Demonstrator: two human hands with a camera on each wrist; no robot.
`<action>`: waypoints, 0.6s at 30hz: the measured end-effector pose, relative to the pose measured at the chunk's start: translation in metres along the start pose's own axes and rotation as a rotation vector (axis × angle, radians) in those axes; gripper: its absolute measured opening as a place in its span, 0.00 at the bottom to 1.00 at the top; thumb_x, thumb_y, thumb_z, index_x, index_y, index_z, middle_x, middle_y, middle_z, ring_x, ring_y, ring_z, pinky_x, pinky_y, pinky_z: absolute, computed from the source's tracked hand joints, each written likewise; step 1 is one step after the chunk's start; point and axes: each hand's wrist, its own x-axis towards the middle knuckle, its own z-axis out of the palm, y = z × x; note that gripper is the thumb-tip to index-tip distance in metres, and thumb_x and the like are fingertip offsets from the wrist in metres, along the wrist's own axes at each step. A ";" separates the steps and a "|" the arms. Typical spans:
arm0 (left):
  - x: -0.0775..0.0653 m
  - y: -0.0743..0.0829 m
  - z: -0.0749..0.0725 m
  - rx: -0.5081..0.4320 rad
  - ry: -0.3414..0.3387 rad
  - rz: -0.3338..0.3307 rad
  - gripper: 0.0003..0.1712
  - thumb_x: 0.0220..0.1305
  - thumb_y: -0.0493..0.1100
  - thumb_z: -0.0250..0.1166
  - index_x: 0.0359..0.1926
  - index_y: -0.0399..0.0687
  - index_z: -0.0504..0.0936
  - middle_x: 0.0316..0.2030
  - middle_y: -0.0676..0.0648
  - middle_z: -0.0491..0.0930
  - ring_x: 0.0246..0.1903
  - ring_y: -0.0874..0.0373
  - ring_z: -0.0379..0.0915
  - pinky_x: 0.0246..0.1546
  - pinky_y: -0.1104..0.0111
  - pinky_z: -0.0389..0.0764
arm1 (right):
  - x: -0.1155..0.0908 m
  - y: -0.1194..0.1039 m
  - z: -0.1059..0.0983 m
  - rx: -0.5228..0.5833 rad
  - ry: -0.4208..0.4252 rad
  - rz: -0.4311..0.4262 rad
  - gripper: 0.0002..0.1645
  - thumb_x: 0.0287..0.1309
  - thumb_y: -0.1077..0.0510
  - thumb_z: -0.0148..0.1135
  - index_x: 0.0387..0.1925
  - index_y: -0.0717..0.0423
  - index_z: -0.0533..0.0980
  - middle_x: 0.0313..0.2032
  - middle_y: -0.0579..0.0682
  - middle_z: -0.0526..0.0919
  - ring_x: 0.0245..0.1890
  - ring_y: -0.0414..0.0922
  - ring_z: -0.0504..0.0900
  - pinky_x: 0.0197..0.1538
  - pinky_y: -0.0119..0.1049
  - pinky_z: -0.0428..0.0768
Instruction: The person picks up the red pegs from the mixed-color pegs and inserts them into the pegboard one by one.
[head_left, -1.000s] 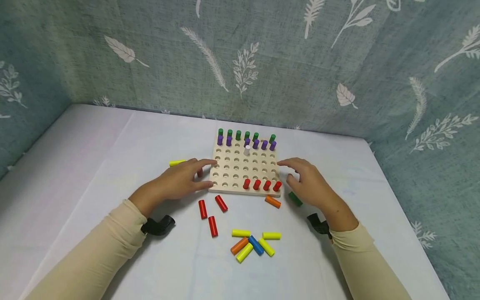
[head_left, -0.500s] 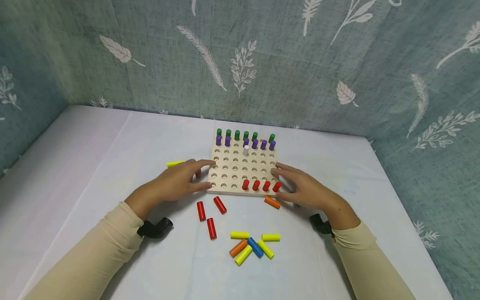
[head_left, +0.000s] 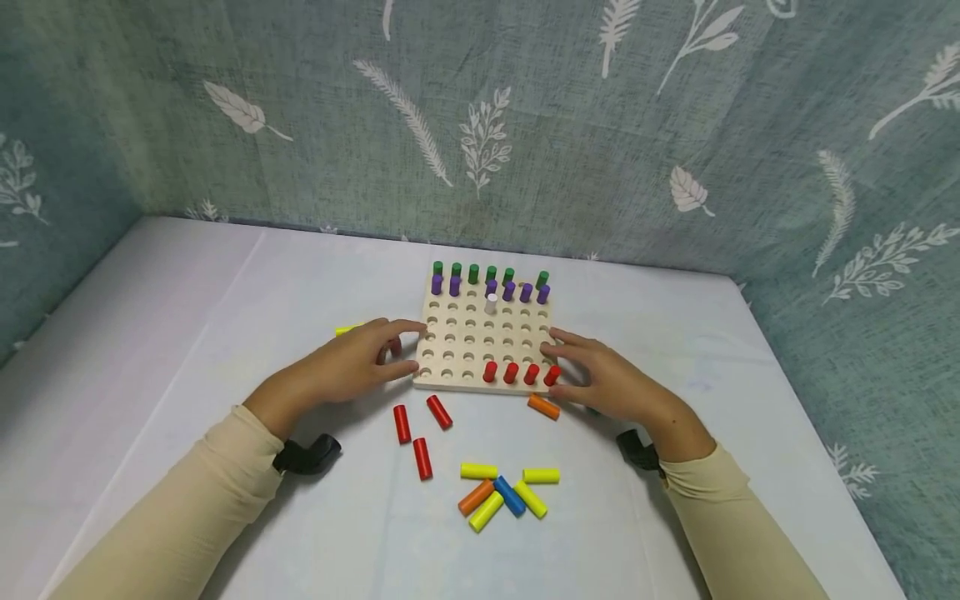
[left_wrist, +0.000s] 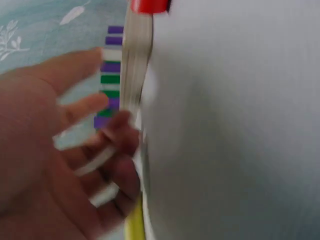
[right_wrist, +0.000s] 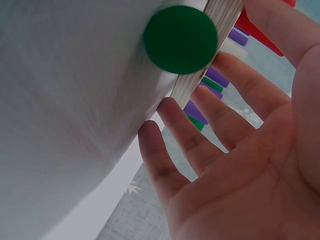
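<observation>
A pale wooden pegboard [head_left: 460, 348] lies between both hands. Along its far side stand green pegs [head_left: 473, 273] and purple pegs [head_left: 454, 286], with one white peg [head_left: 491, 303] in front of them. Several red pegs [head_left: 511, 372] stand at the near right. My left hand [head_left: 352, 358] has its index finger and thumb at the board's left edge, other fingers loosely bent. At the right edge, my right hand [head_left: 611, 375] rests its extended fingers and thumb, the thumb close to the corner red peg. Neither hand holds a peg. A loose green peg [right_wrist: 180, 39] lies under the right hand.
Three loose red pegs [head_left: 402, 423] and an orange peg [head_left: 543, 407] lie in front of the board. Nearer me is a cluster of yellow, orange and blue pegs [head_left: 510, 496]. A yellow peg [head_left: 347, 330] lies behind the left hand. A patterned cloth [head_left: 555, 167] hangs behind the table.
My right hand has moved left, from beside the board onto its right edge, covering most of the loose green peg. The left hand stays at the left edge. The pegs keep their places.
</observation>
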 end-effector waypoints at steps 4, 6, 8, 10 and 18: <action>-0.004 0.008 -0.006 -0.012 0.054 0.048 0.21 0.65 0.50 0.68 0.59 0.56 0.80 0.41 0.51 0.79 0.33 0.58 0.71 0.33 0.66 0.74 | 0.000 0.002 -0.001 -0.004 0.002 -0.003 0.40 0.58 0.47 0.71 0.71 0.48 0.69 0.77 0.51 0.57 0.75 0.60 0.58 0.72 0.62 0.59; -0.007 0.014 -0.007 -0.002 0.065 0.076 0.15 0.64 0.50 0.69 0.52 0.56 0.84 0.38 0.53 0.79 0.32 0.59 0.71 0.31 0.67 0.74 | 0.000 0.001 0.000 -0.013 0.002 -0.007 0.41 0.58 0.46 0.71 0.71 0.48 0.69 0.77 0.51 0.57 0.75 0.60 0.58 0.72 0.62 0.60; -0.009 0.021 -0.007 0.027 0.056 0.102 0.12 0.63 0.49 0.70 0.48 0.57 0.85 0.37 0.54 0.79 0.30 0.59 0.71 0.30 0.68 0.74 | 0.000 0.001 0.000 -0.021 0.006 -0.006 0.41 0.58 0.47 0.72 0.70 0.48 0.69 0.77 0.51 0.57 0.75 0.61 0.58 0.71 0.62 0.60; -0.010 0.029 -0.005 0.062 0.031 0.109 0.11 0.61 0.48 0.72 0.46 0.60 0.86 0.39 0.55 0.79 0.30 0.60 0.71 0.29 0.69 0.74 | 0.001 0.002 -0.001 -0.022 0.012 -0.005 0.41 0.58 0.47 0.72 0.70 0.48 0.69 0.77 0.51 0.58 0.75 0.60 0.58 0.71 0.62 0.60; -0.012 0.043 0.005 0.159 -0.056 0.142 0.11 0.58 0.47 0.75 0.43 0.63 0.88 0.39 0.57 0.80 0.34 0.62 0.73 0.34 0.71 0.76 | 0.002 0.003 0.001 -0.013 0.013 -0.008 0.40 0.57 0.47 0.72 0.70 0.49 0.70 0.77 0.51 0.58 0.75 0.61 0.58 0.71 0.63 0.60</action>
